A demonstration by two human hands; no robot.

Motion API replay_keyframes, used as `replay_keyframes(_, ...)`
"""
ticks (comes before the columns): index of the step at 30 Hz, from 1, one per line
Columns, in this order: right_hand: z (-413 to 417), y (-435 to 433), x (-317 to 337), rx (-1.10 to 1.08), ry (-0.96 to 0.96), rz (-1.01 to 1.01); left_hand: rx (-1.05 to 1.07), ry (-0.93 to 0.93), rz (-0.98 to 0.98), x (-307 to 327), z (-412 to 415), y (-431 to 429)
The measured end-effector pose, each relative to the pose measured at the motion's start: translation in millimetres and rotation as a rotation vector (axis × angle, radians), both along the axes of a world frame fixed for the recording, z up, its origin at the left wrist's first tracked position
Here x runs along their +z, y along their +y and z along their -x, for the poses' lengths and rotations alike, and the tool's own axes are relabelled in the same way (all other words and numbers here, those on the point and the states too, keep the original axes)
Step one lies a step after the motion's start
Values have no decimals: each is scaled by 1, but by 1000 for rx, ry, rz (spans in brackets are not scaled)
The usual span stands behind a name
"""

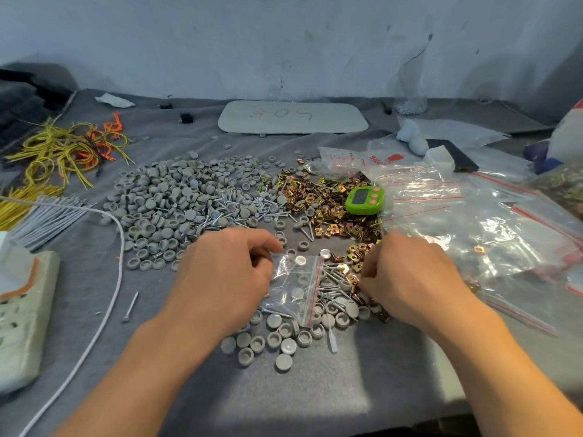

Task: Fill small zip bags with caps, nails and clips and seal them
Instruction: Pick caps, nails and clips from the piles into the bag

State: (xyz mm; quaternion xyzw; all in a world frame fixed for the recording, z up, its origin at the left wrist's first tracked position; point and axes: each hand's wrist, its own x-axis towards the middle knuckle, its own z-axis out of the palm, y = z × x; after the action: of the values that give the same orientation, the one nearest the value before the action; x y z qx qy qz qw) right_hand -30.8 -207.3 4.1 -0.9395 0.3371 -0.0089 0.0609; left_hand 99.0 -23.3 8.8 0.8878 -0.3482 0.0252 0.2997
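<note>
On my feed, the left hand has its fingers curled, thumb and forefinger pinching the far left corner of a small clear zip bag with a red seal strip. The bag lies between the two hands on the grey cloth tabletop, its red strip along the edge nearest the right hand. A few caps and a nail show through the plastic, but I cannot tell whether they are inside it or beneath it. The right hand's fingers are bent down into a small heap of brass-coloured metal clips and silver nails. I cannot tell whether they grip anything. Loose round grey plastic caps lie just in front of the bag, and the big pile of the same caps spreads behind the left hand, with more nails and clips to its right. A bright green digital timer sits on the clips, beside a stack of clear zip bags. Yellow and orange wire ties lie far left, a white power strip near left.
</note>
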Motion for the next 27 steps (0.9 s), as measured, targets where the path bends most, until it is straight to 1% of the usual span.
replay_keyframes(2,2,4,3,-14,38,-30,-13,2,-17,0,0,-2)
replay_keyframes(4,0,6,4,-13,44,9,-16,-2,-28,-1,-1,-3)
replay_keyframes(7,-5,7,-1,-10,10,42,-20,-7,-62,-2,1,-2)
replay_keyframes(9,-6,5,-4,-18,-6,9,-30,-6,-73,-3,1,-1)
replay_keyframes(10,-6,3,-5,-41,-54,-29,-34,-9,-71,-3,0,-1)
replay_keyframes(12,-4,-2,-7,-101,-244,-178,-41,-5,-45,-5,0,-2)
replay_keyframes(14,-2,-4,-9,-121,-491,-394,-78,53,30,-7,2,-4)
replay_keyframes(15,-2,-2,-10,-106,-580,-511,-121,90,50,-9,4,-5)
replay_keyframes(16,-1,1,-10,-81,-637,-611,-177,103,30,-10,5,-6)
replay_keyframes(18,-3,7,-8,-25,-689,-710,-331,105,-152,-15,2,-7)
replay_keyframes(20,-6,13,-7,17,-693,-689,-457,116,-390,-16,-4,-8)
replay_keyframes(22,-9,17,-7,43,-674,-627,-510,115,-506,-18,-8,-7)
replay_keyframes(24,-9,22,-7,86,-668,-556,-522,119,-519,-20,-8,-8)
replay_keyframes(27,-9,27,-7,174,-709,-394,-477,111,-445,-20,-4,-11)
